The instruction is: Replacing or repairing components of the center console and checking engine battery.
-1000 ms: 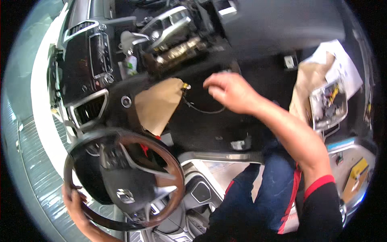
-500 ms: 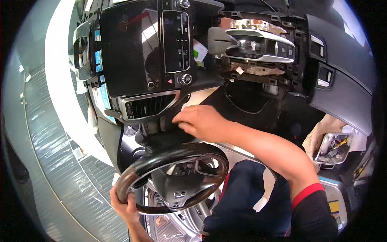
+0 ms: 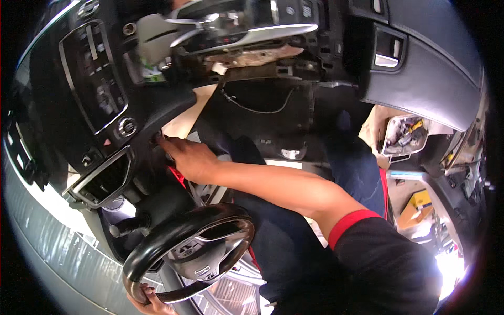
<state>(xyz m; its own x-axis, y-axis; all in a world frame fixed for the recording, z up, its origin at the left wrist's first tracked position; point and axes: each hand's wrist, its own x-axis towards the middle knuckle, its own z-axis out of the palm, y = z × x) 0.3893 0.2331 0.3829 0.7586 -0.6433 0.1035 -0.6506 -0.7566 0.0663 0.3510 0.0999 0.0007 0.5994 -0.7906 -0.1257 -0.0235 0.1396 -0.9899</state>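
At the lower left, my left hand is wrapped around the lower rim of a black steering wheel. My right hand reaches across to the lower dashboard, right of the air vent. Its fingers stretch toward a small dark round part at the dash edge and seem to touch it; the fingertips are partly hidden. I see nothing held in that hand. A stalk sticks out behind the wheel. Above the right hand is a silver-ringed knob beside the control panel.
A gear lever stands on the centre console, whose side trim is off, baring brackets. A black padded armrest lies at the right. Beyond it are a metal tray of small parts and a yellow box.
The view has swung, so the dashboard and wheel sit further left. My right hand has moved from over the steering column to the dash edge beside the vent. The left hand stays on the wheel.
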